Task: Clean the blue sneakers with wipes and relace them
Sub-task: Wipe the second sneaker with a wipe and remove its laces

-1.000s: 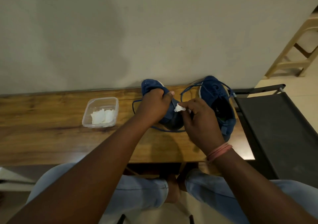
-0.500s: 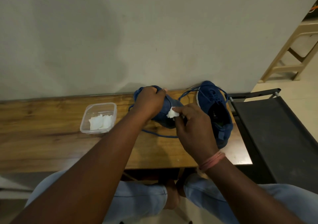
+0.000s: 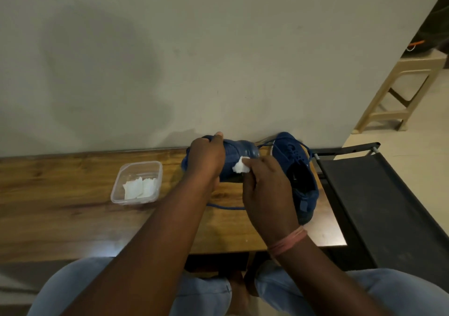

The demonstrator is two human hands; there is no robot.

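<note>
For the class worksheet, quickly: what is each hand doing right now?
Left hand: grips the sneaker, fingers curled over it.
Right hand: pinches a wipe against that sneaker.

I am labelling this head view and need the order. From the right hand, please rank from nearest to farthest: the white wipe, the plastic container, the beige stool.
1. White wipe: pinched in the right hand fingers, against the held sneaker.
2. Plastic container: to the left, on the wooden table.
3. Beige stool: far right, on the floor past the wall.
</note>
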